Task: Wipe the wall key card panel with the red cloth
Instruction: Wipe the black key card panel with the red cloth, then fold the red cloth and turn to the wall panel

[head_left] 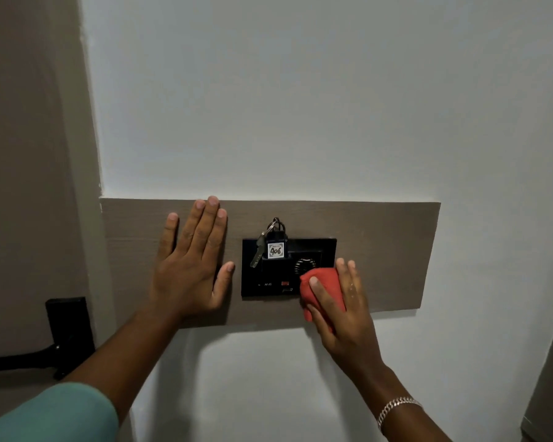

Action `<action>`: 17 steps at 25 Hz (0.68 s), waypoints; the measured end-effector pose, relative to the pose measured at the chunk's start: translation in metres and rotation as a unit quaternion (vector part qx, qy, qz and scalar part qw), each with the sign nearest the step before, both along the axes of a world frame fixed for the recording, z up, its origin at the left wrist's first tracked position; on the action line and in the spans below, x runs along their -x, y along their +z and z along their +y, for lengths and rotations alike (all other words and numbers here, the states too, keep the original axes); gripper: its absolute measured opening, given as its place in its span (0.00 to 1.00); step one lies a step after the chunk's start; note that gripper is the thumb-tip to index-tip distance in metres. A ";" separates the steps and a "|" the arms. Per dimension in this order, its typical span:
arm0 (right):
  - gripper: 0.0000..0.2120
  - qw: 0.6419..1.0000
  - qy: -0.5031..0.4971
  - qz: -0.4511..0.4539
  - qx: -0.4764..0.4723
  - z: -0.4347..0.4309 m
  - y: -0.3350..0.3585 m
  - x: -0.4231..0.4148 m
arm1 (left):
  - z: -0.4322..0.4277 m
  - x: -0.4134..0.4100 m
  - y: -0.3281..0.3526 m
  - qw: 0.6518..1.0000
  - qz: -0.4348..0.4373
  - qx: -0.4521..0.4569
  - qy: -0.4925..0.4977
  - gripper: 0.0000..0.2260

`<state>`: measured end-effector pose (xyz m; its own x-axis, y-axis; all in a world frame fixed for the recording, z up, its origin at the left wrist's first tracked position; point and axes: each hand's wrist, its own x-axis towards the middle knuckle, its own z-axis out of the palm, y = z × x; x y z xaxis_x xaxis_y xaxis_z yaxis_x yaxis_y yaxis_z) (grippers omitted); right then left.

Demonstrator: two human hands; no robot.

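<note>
While we press the bunched red cloth (322, 290) against the wall, our right hand (344, 309) is wrapped around it, thumb across the front of the fabric and the other fingers curled along its right side. The cloth covers the lower right corner of the black rectangular key card panel (313, 247), spilling a little past the panel's bottom edge onto the long grey-brown wood-grain board (390, 250) that carries it. A silver chain bracelet (396, 408) sits on our right wrist.

Our left hand (190, 266) lies flat and spread wide on the same board, just left of the panel, holding nothing; its thumb tip is near the panel's left edge but apart from it, and the fingertips reach the board's top edge. A teal sleeve (55, 413) shows on our left arm at the bottom left corner.

On the panel, a dark key tag with a white label reading 406 (276, 250) stands in the slot at the upper left, with a metal key (257, 253) hanging beside it from a ring at the top. Just above the cloth we see a round ribbed dial (304, 264), and a small red rectangle (284, 283) lies to the cloth's left.

White painted wall (300, 106) surrounds the board. At the far left, a black lever door handle (45, 357) sits on a beige door.
</note>
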<state>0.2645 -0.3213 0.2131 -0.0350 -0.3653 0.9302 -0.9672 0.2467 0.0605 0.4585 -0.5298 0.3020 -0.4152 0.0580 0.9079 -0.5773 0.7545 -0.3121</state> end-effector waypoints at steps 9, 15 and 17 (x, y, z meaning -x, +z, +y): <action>0.34 0.983 0.082 -0.165 -0.027 0.070 0.025 -0.036 | 0.167 0.020 -0.044 0.760 0.200 -0.498 -0.365 0.21; 0.40 0.926 0.100 -0.364 0.009 0.151 0.017 -0.036 | 0.240 0.086 -0.052 0.410 -0.068 -0.775 -0.476 0.16; 0.43 0.895 0.064 -0.441 0.026 0.192 0.009 -0.025 | 0.269 0.115 -0.064 0.367 -0.065 -0.797 -0.476 0.16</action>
